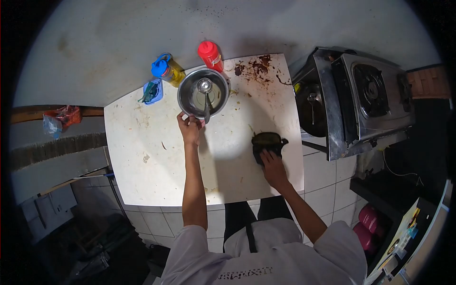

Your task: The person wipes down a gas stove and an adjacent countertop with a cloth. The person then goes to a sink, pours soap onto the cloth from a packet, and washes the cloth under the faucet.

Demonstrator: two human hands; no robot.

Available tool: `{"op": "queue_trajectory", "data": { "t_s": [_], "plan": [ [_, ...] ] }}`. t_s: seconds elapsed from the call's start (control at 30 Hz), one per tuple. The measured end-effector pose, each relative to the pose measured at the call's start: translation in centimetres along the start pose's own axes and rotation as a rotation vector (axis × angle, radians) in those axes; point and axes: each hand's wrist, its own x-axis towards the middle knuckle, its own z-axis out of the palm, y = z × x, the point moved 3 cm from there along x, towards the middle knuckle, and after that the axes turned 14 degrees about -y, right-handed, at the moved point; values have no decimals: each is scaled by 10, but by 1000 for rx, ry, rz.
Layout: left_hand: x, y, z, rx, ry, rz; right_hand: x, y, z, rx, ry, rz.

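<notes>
The left hand (191, 124) is placed, fingers partly curled, at the metal bowl's (186, 98) near rim, upper centre; grip cannot be determined. The right hand (271, 164), fingers loosely extended, is laid on the dark object (267, 138), right of centre.

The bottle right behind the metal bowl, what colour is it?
Red, cap included, with a pale mark on its side; the squeeze bottle shows best in the head view.

Kitchen, modest, looks home-style. Gas stove (377, 88), metal, burners on top, right of a worn white table (161, 166); pan (312, 114) with utensil below stove level, beside it. On table: steel bowl (186, 97) with ladle (205, 86), red squeeze bottle (209, 53), blue-capped bottle (172, 72) of yellow liquid. Tabletop stained. Pale tiled floor (319, 172), plain grey wall (118, 42).
</notes>
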Motion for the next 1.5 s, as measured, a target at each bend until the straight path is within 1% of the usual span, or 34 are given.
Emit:
{"op": "queue_trajectory", "data": {
  "t_s": [0.03,0.1,0.17,0.2,0.27,0.37,0.43,0.5,0.63,0.7,0.73,0.77,0.83,0.87,0.93,0.97,1.03,1.13,1.27,1.33,1.4,1.43,1.5],
  "plan": [
    [1,-3,-4,5,10,-4,-8,0,4,65,-30,7],
    [-1,-4,-10,13,15,-8,-14,1,7,121,-10,2],
    [-14,-1,-19,22,28,2,-13,2,7,193,58,2],
    [-22,0,-26,11,40,-29,-9,0,5,198,58,7],
    [-39,0,-42,10,52,-33,3,-1,-5,55,91,103],
    [-59,2,-63,-3,96,-42,20,-1,-4,14,91,142],
    [-71,2,-80,17,134,-53,24,0,2,21,70,149],
    [-77,5,-89,8,125,-37,31,4,4,-17,5,172],
    [-84,12,-101,37,163,-58,54,6,-8,-31,-19,138],
    [-85,11,-105,9,189,-68,71,3,-16,-42,41,81],
    [-84,11,-106,2,198,-77,83,5,-18,31,111,20],
    [-83,8,-109,0,202,-82,97,10,-18,31,104,19],
    [-82,4,-114,3,202,-50,125,12,-25,-32,182,-20],
    [-84,2,-116,5,208,-57,139,13,-27,-29,173,-22],
    [-83,2,-116,-4,198,-34,168,14,-44,-117,229,2],
    [-81,4,-115,-2,200,-30,182,15,-51,-116,232,-2],
    [-82,6,-118,-6,201,-42,204,16,-59,-103,306,-29],
    [-80,5,-120,-3,207,-39,231,23,-64,-114,339,-50],
    [-74,6,-125,-40,201,-28,222,15,-52,-20,349,-81],
    [-72,6,-130,-74,196,-24,199,3,-28,-38,238,-68],
    [-74,13,-125,-67,197,-31,169,-12,3,-38,295,-177],
    [-74,15,-124,-50,208,-45,154,-25,9,112,185,-166],
    [-72,9,-128,-55,201,-34,131,-50,7,135,148,-189]
  ]
}}
